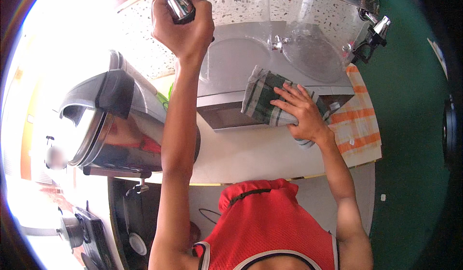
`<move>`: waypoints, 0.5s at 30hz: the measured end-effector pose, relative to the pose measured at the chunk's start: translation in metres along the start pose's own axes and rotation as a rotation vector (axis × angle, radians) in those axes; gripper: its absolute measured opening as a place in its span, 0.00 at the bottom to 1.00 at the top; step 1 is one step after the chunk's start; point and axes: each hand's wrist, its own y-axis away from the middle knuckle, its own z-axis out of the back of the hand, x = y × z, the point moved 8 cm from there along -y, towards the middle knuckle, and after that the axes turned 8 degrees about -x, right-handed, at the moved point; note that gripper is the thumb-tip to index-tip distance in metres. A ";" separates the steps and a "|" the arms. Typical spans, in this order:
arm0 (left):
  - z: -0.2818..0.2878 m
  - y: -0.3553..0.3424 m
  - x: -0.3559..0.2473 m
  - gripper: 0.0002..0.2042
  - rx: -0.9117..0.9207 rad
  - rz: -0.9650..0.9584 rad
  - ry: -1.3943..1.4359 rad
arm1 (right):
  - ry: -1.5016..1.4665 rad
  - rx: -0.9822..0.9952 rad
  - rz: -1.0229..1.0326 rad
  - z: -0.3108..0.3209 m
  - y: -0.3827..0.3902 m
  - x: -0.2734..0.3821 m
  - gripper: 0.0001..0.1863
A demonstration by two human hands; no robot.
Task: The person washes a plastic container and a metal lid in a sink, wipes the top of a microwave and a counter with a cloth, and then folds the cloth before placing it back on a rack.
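Observation:
My left hand (185,26) is raised at the far left, its fingers wrapped round a black and chrome handle (178,4). A similar black and chrome fitting (374,38) sticks out at the right side of a clear vessel (318,33) with a shiny metal rim. Below it stands a grey boxy appliance (231,84) with a dark front panel. My right hand (304,113) presses a folded green and white checked cloth (260,96) against the appliance's top front edge, fingers spread over the fabric.
A large steel cooker (130,139) with a black lid handle stands left of my left forearm. An orange and white checked cloth (357,110) covers the right end of the white table (231,159). A pot (72,229) sits at the lower left, beside green floor (410,173) opposite.

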 end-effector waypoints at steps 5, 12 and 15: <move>-0.005 0.004 -0.009 0.08 0.000 -0.111 -0.049 | 0.052 -0.013 -0.044 0.006 0.007 -0.004 0.36; -0.004 0.019 -0.004 0.09 0.027 0.042 0.101 | 0.077 -0.014 -0.158 0.014 0.020 -0.017 0.36; -0.008 0.017 -0.013 0.09 0.009 0.007 0.022 | 0.058 -0.010 -0.168 0.016 0.025 -0.018 0.36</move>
